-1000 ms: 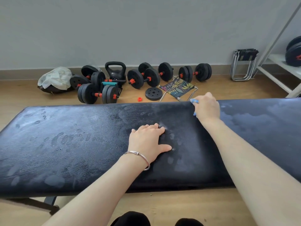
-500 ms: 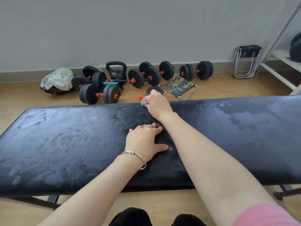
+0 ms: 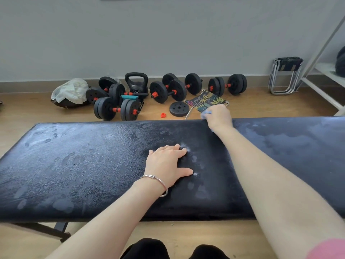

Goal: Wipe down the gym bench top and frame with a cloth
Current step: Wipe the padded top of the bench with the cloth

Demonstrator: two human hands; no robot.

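Note:
The black padded bench top [image 3: 93, 165] spans the view, streaked with damp smears and dull marks. My left hand [image 3: 166, 165] lies flat on the pad near its middle, fingers straight, a silver bangle on the wrist. My right hand [image 3: 218, 116] reaches over the bench's far edge and grips a small blue cloth [image 3: 204, 114], of which only a bit shows past the fingers. Part of the dark metal frame [image 3: 59, 228] shows under the front left of the pad.
Behind the bench on the wood floor lie several black dumbbells [image 3: 115, 109], a kettlebell [image 3: 137, 84], a loose weight plate [image 3: 178, 108], a patterned folding stool [image 3: 205, 100], a second folded stool [image 3: 285, 75] and a white rack [image 3: 321, 90] at right.
My right hand slid left along the far edge of the bench, then back to the right with the cloth. My left hand stayed flat in place.

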